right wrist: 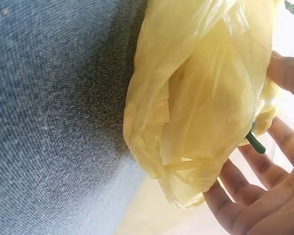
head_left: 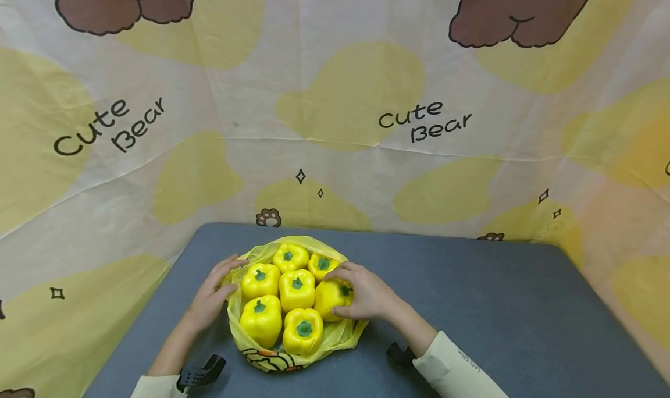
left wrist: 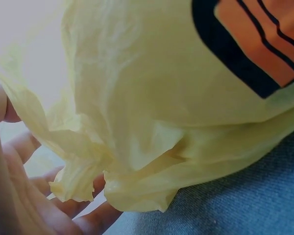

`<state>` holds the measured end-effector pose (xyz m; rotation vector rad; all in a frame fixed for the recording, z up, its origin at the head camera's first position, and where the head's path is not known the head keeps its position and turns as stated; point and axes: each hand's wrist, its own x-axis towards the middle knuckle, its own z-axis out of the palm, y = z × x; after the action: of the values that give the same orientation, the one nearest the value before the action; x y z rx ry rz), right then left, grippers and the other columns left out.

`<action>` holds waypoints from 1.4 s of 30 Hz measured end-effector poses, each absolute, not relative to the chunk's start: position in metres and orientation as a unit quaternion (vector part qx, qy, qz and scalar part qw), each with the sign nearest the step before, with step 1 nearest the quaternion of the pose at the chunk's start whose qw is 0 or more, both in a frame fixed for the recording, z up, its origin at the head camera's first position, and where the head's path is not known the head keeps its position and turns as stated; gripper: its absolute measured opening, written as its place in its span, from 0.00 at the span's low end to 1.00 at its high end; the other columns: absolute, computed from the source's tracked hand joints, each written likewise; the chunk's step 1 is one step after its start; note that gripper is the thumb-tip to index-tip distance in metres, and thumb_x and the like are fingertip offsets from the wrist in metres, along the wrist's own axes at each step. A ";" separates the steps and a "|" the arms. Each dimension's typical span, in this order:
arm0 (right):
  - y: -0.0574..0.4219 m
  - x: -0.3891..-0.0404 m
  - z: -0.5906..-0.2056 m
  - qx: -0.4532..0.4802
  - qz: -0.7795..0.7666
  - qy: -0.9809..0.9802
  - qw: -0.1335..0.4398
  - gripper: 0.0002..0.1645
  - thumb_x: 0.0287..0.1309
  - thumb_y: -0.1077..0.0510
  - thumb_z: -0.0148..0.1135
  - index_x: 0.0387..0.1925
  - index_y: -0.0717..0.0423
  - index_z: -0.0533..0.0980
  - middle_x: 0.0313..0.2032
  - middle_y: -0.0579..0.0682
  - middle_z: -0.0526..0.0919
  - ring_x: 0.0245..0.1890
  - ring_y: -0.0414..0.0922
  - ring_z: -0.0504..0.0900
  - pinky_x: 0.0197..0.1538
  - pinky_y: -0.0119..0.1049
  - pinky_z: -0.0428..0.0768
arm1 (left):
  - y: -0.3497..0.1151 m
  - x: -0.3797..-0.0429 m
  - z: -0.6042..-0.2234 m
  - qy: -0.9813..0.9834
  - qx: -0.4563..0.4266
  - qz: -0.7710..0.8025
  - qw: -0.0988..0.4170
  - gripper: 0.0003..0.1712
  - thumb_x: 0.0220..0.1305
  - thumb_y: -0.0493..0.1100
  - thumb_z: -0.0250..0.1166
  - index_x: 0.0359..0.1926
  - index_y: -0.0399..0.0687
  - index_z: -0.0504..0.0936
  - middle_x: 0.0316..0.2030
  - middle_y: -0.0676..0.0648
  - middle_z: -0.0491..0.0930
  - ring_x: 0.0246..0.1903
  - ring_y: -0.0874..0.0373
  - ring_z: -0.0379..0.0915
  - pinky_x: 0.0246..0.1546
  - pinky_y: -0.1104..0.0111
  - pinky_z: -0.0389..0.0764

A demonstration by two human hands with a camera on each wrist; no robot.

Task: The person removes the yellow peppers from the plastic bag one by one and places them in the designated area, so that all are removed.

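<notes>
Several yellow bell peppers with green stems sit together in a yellow plastic bag (head_left: 342,335), its mouth spread wide. My right hand (head_left: 366,290) holds the pepper (head_left: 328,298) at the right side, fingers over its top and thumb below; that pepper leans with its stem toward the palm. In the right wrist view, the bag's thin side (right wrist: 210,98) hides most of this pepper, and its green stem (right wrist: 255,143) pokes out near the fingers. At the bag's left rim, my left hand (head_left: 209,296) has loosely bent fingers touching the film. The left wrist view shows crumpled bag edge (left wrist: 83,156) among those fingers.
The bag rests on a dark blue-grey table (head_left: 460,305), left of its middle. Behind it hangs a cloth backdrop (head_left: 335,95) with bear prints and lettering. Dark wrist-worn devices sit at the left wrist (head_left: 201,373) and right wrist (head_left: 400,354).
</notes>
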<state>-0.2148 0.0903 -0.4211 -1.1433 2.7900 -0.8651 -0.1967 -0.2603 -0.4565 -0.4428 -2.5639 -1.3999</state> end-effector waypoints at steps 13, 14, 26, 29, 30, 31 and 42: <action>0.090 -0.216 -0.416 -0.354 -0.284 0.891 -0.003 0.32 0.41 0.48 0.74 0.53 0.44 0.78 0.53 0.43 0.78 0.54 0.45 0.76 0.56 0.45 0.75 | -0.261 -0.193 -0.457 -0.862 -0.145 -0.478 0.088 0.23 0.61 0.31 0.50 0.58 0.39 0.74 0.69 0.29 0.55 0.68 0.28 0.46 0.56 0.29 0.52; 0.090 -0.216 -0.415 -0.355 -0.285 0.890 -0.006 0.32 0.41 0.48 0.74 0.53 0.44 0.78 0.52 0.43 0.78 0.54 0.44 0.76 0.56 0.45 0.76 | -0.261 -0.193 -0.457 -0.861 -0.145 -0.479 0.089 0.23 0.61 0.32 0.50 0.58 0.39 0.74 0.68 0.29 0.55 0.68 0.28 0.46 0.56 0.29 0.52; 0.094 -0.212 -0.404 -0.350 -0.299 0.887 -0.034 0.33 0.42 0.48 0.75 0.54 0.43 0.78 0.53 0.44 0.77 0.54 0.45 0.76 0.54 0.46 0.76 | -0.260 -0.190 -0.456 -0.861 -0.151 -0.474 0.107 0.24 0.58 0.31 0.53 0.57 0.39 0.75 0.66 0.31 0.61 0.67 0.31 0.50 0.57 0.33 0.55; 0.094 -0.211 -0.400 -0.352 -0.301 0.885 -0.049 0.32 0.41 0.48 0.75 0.53 0.42 0.78 0.53 0.44 0.78 0.53 0.45 0.76 0.53 0.45 0.76 | -0.260 -0.190 -0.456 -0.864 -0.153 -0.465 0.114 0.24 0.57 0.31 0.54 0.56 0.40 0.76 0.66 0.31 0.62 0.66 0.32 0.52 0.56 0.33 0.56; 0.095 -0.211 -0.399 -0.351 -0.301 0.885 -0.054 0.32 0.41 0.48 0.75 0.53 0.41 0.78 0.52 0.43 0.78 0.53 0.44 0.76 0.54 0.45 0.76 | -0.260 -0.190 -0.456 -0.865 -0.154 -0.464 0.116 0.24 0.57 0.31 0.54 0.56 0.40 0.76 0.65 0.31 0.62 0.66 0.32 0.53 0.56 0.33 0.57; 0.095 -0.211 -0.397 -0.352 -0.301 0.884 -0.057 0.32 0.41 0.48 0.76 0.53 0.41 0.78 0.52 0.43 0.78 0.53 0.44 0.76 0.54 0.45 0.76 | -0.259 -0.189 -0.456 -0.865 -0.154 -0.463 0.117 0.24 0.57 0.31 0.54 0.56 0.40 0.76 0.65 0.31 0.62 0.66 0.32 0.53 0.56 0.33 0.57; 0.105 -0.208 -0.380 -0.361 -0.325 0.870 -0.084 0.31 0.43 0.49 0.74 0.53 0.42 0.78 0.50 0.42 0.77 0.52 0.43 0.75 0.52 0.43 0.76 | -0.260 -0.190 -0.456 -0.867 -0.158 -0.456 0.122 0.24 0.56 0.30 0.54 0.56 0.41 0.76 0.65 0.32 0.64 0.65 0.33 0.55 0.55 0.34 0.57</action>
<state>-0.2081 0.1050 -0.3798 -1.2006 2.8887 -1.0807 -0.1896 -0.2602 -0.4565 -0.4618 -2.5308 -1.3315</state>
